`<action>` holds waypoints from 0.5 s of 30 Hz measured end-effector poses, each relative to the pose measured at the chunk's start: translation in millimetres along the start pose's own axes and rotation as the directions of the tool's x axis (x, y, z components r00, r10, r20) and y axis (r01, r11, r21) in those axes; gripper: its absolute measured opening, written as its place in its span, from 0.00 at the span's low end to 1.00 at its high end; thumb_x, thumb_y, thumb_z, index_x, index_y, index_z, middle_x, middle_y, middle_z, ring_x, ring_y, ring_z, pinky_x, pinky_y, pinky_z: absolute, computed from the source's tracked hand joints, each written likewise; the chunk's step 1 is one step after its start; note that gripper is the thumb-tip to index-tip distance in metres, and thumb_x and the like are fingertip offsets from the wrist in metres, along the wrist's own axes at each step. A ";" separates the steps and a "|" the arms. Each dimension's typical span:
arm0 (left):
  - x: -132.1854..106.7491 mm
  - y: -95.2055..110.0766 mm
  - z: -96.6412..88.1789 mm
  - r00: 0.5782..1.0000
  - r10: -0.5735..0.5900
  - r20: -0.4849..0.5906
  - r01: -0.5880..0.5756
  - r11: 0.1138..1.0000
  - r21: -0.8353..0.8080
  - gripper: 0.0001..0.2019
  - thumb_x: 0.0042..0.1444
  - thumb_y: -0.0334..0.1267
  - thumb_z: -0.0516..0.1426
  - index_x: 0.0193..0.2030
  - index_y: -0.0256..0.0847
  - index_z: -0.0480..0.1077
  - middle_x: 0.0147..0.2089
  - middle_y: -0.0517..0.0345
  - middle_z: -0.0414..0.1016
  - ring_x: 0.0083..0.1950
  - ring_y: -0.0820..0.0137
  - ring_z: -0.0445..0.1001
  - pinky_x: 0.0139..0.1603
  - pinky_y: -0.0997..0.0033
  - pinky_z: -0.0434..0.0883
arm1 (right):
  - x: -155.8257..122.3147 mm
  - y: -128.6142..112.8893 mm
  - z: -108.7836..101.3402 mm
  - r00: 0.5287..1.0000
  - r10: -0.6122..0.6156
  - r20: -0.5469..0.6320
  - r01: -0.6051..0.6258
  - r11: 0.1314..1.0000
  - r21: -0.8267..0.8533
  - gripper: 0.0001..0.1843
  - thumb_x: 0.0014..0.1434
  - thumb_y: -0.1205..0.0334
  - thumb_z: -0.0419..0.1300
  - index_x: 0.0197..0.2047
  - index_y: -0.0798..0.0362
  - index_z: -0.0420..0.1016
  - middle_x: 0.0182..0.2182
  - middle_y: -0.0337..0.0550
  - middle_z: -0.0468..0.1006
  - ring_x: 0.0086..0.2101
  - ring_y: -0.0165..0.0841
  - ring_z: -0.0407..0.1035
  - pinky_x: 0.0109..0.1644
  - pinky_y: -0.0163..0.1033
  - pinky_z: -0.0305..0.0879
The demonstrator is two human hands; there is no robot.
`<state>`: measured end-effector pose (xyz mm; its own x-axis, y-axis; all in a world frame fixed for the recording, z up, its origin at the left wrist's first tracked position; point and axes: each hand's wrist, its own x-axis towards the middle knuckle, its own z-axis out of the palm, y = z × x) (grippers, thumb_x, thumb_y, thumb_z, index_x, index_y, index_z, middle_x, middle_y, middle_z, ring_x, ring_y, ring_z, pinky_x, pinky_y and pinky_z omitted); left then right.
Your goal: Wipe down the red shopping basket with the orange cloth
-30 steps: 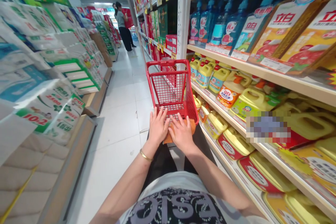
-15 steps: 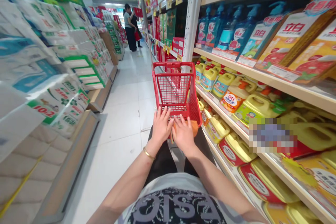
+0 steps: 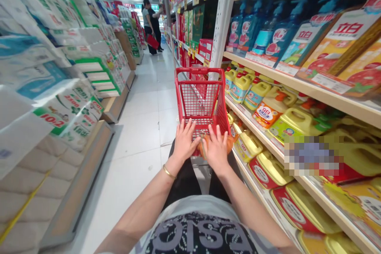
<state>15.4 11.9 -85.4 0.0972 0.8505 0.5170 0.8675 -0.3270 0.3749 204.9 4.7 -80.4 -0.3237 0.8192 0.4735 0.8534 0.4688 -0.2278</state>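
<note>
A small red shopping cart (image 3: 220, 99) with grid walls stands right in front of me. My left hand (image 3: 185, 139) lies palm down at its near edge, fingers spread and a gold bangle on the wrist. Beside it, my right hand (image 3: 216, 149) is also palm down with fingers apart, over an orange item (image 3: 229, 143). That item is mostly covered by the hand, and its kind does not show. Whether either palm presses on a cart handle is hidden.
Shelves on the right hold yellow detergent jugs (image 3: 258, 95) and blue pump bottles (image 3: 275, 41). Stacked paper packs (image 3: 64, 105) line the left side. Two people stand farther down the tiled aisle (image 3: 143, 111), one with a red basket (image 3: 152, 42).
My right hand has shifted slightly right, away from the left one, and its fingers have spread wider. More of the orange item shows. Down the aisle, a person's red basket has come lower.
</note>
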 end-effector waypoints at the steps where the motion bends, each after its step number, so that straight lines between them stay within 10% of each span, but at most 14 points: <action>1: -0.4 -1.4 -1.2 1.000 0.015 0.011 -0.015 1.000 -0.007 0.39 0.73 0.64 0.44 0.83 0.45 0.51 0.85 0.47 0.50 0.87 0.48 0.36 0.83 0.32 0.42 | 1.5 -14.2 2.2 0.999 -0.040 0.017 0.039 0.999 0.027 0.23 0.77 0.57 0.53 0.68 0.48 0.77 0.78 0.45 0.58 0.79 0.52 0.41 0.80 0.73 0.30; 4: -0.8 -3.3 -3.6 0.999 0.034 0.026 -0.034 0.999 -0.029 0.43 0.72 0.69 0.39 0.83 0.44 0.50 0.85 0.46 0.49 0.87 0.48 0.35 0.82 0.32 0.40 | 1.9 -26.1 1.1 0.993 -0.109 0.045 0.105 0.992 0.074 0.24 0.76 0.56 0.55 0.71 0.43 0.74 0.78 0.44 0.59 0.79 0.49 0.43 0.80 0.73 0.29; 11: 0.1 0.1 -1.2 0.999 0.034 -0.001 -0.034 0.993 -0.112 0.48 0.69 0.73 0.33 0.83 0.43 0.49 0.85 0.45 0.49 0.87 0.49 0.34 0.83 0.34 0.39 | -11.4 53.8 -18.0 0.970 0.238 -0.045 -0.241 0.968 -0.073 0.25 0.79 0.54 0.47 0.62 0.50 0.82 0.80 0.47 0.52 0.79 0.60 0.39 0.76 0.82 0.32; 15: -1.5 -5.0 0.0 0.999 0.027 -0.036 -0.035 0.972 -0.232 0.48 0.67 0.73 0.28 0.84 0.46 0.47 0.85 0.47 0.50 0.87 0.53 0.34 0.83 0.36 0.43 | -1.7 24.3 -7.6 0.991 0.128 -0.045 -0.131 0.990 -0.060 0.24 0.79 0.54 0.49 0.68 0.48 0.78 0.79 0.45 0.56 0.78 0.58 0.41 0.77 0.80 0.33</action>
<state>10.9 12.3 -88.1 0.1028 0.8258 0.5546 0.7267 -0.4430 0.5250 229.3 12.1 -80.2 -0.1928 0.8569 0.4782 0.9113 0.3370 -0.2366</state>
